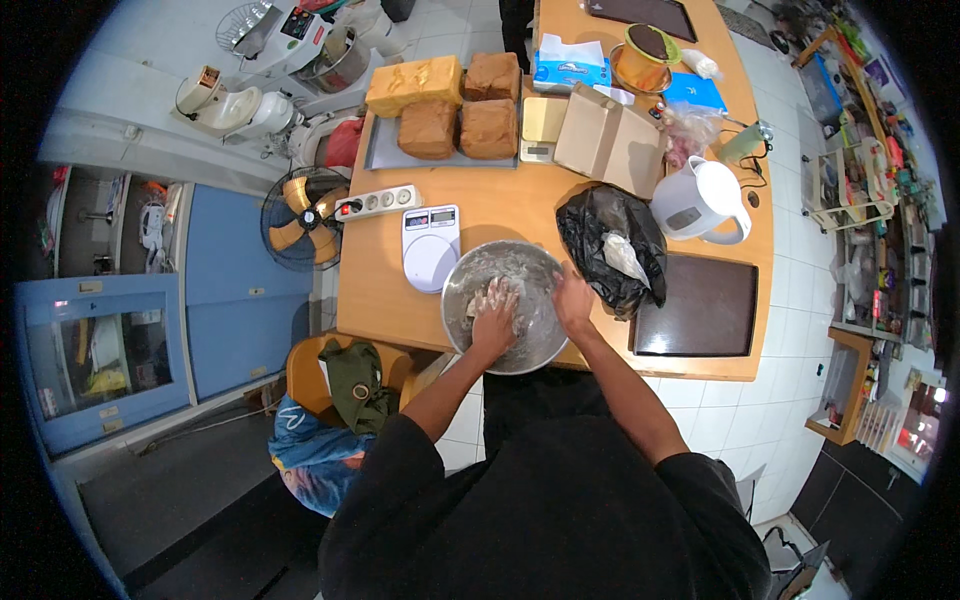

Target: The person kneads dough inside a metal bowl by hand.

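A wide steel mixing bowl (543, 335) stands at the table's near edge, its inside smeared with white flour or dough. My left hand (494, 318) is down inside it, coated with white, its fingers spread. A pale lump, apparently dough (472, 306), shows partly beside those fingers; the palm hides the rest. At the bowl's right rim is my right hand (573, 300), its fingers curled over the edge and gripping it. Just left of the bowl lies a white kitchen scale (432, 262). To the right sits a black plastic bag (600, 225) with a white packet (625, 257) on it.
Behind are a power strip (380, 202), several big sponge-like blocks (428, 130) on a tray (385, 150) and an open cardboard box (612, 140). A white electric kettle (690, 200) and a dark baking tray (695, 305) stand right. A fan (308, 215) is left of the table.
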`<state>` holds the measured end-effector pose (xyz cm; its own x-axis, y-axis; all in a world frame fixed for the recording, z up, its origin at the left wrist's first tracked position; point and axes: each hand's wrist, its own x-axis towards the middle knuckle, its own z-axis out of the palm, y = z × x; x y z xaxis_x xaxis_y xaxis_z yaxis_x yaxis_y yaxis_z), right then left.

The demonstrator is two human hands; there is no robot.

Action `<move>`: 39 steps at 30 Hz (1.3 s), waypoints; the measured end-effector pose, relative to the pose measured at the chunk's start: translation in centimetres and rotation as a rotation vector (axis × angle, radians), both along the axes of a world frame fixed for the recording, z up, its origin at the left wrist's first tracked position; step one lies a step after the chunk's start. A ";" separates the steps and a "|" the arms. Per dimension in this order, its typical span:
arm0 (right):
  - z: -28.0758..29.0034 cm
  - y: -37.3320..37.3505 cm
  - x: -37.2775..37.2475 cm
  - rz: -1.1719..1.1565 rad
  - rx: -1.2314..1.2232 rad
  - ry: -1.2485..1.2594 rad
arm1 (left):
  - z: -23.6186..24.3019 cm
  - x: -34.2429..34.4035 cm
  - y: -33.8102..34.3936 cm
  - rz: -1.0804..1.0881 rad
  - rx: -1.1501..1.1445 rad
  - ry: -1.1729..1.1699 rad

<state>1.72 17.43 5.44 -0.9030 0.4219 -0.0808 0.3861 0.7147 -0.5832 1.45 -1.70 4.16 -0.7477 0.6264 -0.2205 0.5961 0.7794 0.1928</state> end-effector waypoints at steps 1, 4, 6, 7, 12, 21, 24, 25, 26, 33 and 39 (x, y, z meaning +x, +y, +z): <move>0.2 0.1 0.0 -0.004 -0.007 -0.040 | 0.0 -0.5 0.3 -0.074 -0.055 -0.026; 0.8 -0.2 0.0 0.005 0.030 -0.112 | -0.7 -1.7 0.7 -0.088 0.025 0.026; 0.6 0.2 0.0 -0.020 0.036 -0.120 | 0.1 -2.2 2.2 -0.063 -0.039 -0.076; 0.5 0.4 -0.2 -0.043 0.043 -0.124 | 0.7 -2.3 2.9 -0.035 -0.104 -0.172; -0.1 0.2 -0.4 0.013 0.031 -0.059 | -1.0 -1.0 2.1 0.089 -0.077 -0.293; 0.1 0.3 -0.1 0.036 0.004 -0.093 | 7.4 1.3 3.8 0.157 0.038 -0.123; 0.7 0.4 -0.2 0.025 -0.002 -0.119 | 8.7 0.1 3.5 0.295 0.015 -0.213; 0.9 0.6 -0.2 0.002 -0.012 -0.133 | 8.8 -0.3 3.3 0.347 0.023 -0.279; 1.0 0.4 -0.3 0.007 -0.012 -0.130 | 7.6 0.0 2.8 0.351 0.023 -0.276; 0.1 0.4 -0.1 0.032 -0.046 -0.053 | -2.6 3.4 1.7 0.242 -0.079 0.083; 0.0 1.5 0.1 0.016 -0.355 0.159 | -2.3 0.2 2.4 0.064 -0.071 0.035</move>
